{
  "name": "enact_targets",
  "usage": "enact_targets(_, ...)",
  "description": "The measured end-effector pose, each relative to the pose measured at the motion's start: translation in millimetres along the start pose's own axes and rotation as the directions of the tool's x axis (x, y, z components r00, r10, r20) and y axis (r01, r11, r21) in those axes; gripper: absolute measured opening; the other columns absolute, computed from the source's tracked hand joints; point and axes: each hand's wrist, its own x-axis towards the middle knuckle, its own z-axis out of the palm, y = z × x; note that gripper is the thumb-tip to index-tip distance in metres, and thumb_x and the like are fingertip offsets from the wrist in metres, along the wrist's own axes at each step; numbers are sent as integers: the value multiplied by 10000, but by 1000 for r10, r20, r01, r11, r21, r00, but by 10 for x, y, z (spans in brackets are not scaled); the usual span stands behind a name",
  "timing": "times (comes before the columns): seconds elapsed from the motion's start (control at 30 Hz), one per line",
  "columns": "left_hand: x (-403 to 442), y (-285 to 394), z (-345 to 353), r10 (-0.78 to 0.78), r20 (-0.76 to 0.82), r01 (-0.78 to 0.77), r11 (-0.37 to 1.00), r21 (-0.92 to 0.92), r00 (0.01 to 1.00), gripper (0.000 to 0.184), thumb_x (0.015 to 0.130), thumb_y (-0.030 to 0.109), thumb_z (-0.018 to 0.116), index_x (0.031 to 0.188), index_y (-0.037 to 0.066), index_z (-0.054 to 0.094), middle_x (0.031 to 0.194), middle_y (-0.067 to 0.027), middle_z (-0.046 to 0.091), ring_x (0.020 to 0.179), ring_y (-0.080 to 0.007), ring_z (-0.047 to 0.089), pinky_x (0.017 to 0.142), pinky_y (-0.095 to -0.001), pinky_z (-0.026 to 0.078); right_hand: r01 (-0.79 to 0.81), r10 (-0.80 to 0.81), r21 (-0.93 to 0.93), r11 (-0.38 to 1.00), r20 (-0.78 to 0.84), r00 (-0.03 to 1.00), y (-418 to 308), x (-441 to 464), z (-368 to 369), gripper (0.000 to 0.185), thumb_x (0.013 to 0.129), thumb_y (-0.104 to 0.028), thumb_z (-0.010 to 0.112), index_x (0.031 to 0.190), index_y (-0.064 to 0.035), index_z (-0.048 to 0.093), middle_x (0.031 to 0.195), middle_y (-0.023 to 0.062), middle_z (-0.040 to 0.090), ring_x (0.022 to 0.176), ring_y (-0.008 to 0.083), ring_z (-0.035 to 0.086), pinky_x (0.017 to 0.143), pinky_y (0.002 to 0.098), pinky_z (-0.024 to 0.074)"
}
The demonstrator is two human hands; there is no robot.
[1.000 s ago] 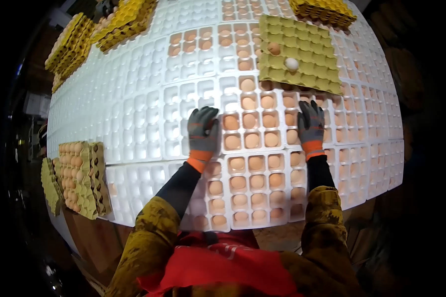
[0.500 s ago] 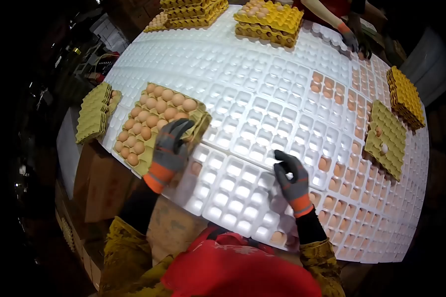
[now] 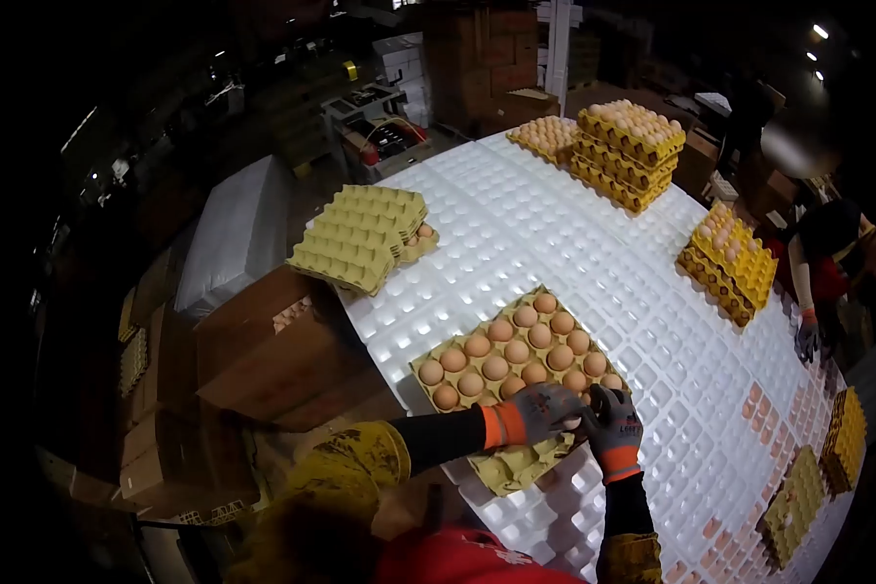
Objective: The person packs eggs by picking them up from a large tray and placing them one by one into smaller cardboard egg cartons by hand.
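Observation:
A pulp tray (image 3: 501, 477) of brown eggs (image 3: 494, 368) lies on the white dimpled trays in front of me, its near-side cups bare. Over the tray's right-hand eggs, my left hand (image 3: 540, 414), in a grey glove with an orange cuff, has its fingers curled in. My right hand (image 3: 615, 433), gloved alike, is bent at the tray's right edge, its fingertips close to the left hand's. Both hands are closed, and what their fingers hold, if anything, is hidden.
White moulded trays (image 3: 516, 219) cover the table. Upturned pulp trays (image 3: 360, 234) sit at the left; yellow stacks with eggs (image 3: 628, 156) stand farther back. Cardboard boxes (image 3: 287, 360) flank the table's left side. A co-worker's gloved hand (image 3: 808, 336) works at the far right.
My view has swung left. My right hand has moved from above the white trays to the egg tray, beside my left hand. Fewer eggs show at the tray's near side.

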Motion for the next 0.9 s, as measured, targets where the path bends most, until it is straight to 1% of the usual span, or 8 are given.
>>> enact_targets(0.2, -242, -171, -654, -345, -65, 58, 335, -941, 936, 372, 878, 144, 660, 1224, 48, 563, 1246, -69, 577, 1076, -183, 598, 920, -396, 503, -132, 365, 979, 155, 67, 928, 214, -56, -243, 362, 905, -58, 707, 1245, 16, 605, 1168, 59, 633, 980, 169, 644, 797, 311, 567)
enact_targets(0.27, -105, 8, -894, -442, 174, 374, 418, -828, 880, 306, 888, 182, 656, 1169, 74, 600, 1192, -83, 590, 1027, -211, 625, 895, -393, 505, 102, 7, 421, 901, -249, 969, 396, -30, -256, 386, 927, -52, 683, 1289, 8, 565, 1215, 81, 609, 1027, 187, 637, 828, 328, 580)
enact_targets(0.33, -32, -128, -386, -41, -132, 47, 998, 43, 990, 111, 906, 149, 615, 1006, 120, 653, 1013, -116, 601, 870, -292, 662, 693, -382, 537, -67, 258, 932, 356, -29, 966, 605, 32, -204, 382, 924, -103, 705, 1269, -1, 577, 1218, 62, 611, 1013, 194, 642, 795, 328, 579)
enact_targets(0.4, 102, -123, -225, 76, 221, -187, 819, 542, 972, 130, 900, 154, 586, 1019, 135, 635, 999, -82, 621, 832, -236, 654, 553, -376, 516, -169, 239, 595, 786, -41, 970, 298, 201, -249, 449, 871, -165, 745, 1271, -35, 588, 1221, 74, 624, 1009, 239, 648, 812, 376, 564)
enact_targets(0.6, 268, -118, -354, 132, 265, -235, 883, 405, 955, 164, 827, 174, 650, 980, 125, 621, 982, -101, 618, 864, -288, 657, 641, -415, 549, -2, -6, -87, 996, -94, 996, 211, 325, -80, 498, 811, -246, 751, 1275, -132, 611, 1158, 108, 644, 1024, 307, 643, 847, 405, 538)
enact_targets(0.73, 104, -233, -635, -120, -15, 110, 949, -297, 993, 355, 908, 200, 636, 1250, 113, 598, 1100, -104, 651, 902, -209, 659, 726, -328, 540, -143, 375, 941, 306, 19, 927, 335, 213, -276, 522, 846, -89, 651, 1352, -40, 535, 1091, 80, 628, 826, 170, 659, 676, 324, 570)
enact_targets(0.8, 54, -237, -981, -363, 358, 428, 135, -893, 860, 477, 928, 173, 618, 1385, 83, 521, 1138, -79, 645, 904, -152, 646, 749, -252, 515, -144, 283, 972, 185, 88, 955, 273, 207, -449, 575, 839, -71, 652, 1393, -60, 501, 1084, 85, 615, 843, 166, 654, 695, 320, 570)
enact_targets(0.9, 103, -453, -990, -288, 153, 296, 565, -770, 945, 444, 915, 159, 627, 1347, 81, 557, 1199, -77, 595, 959, -174, 637, 762, -271, 522, -14, 10, 568, 823, 10, 1000, 380, 479, -346, 488, 829, -108, 674, 1307, -195, 626, 1302, 91, 563, 950, 228, 663, 796, 365, 575)
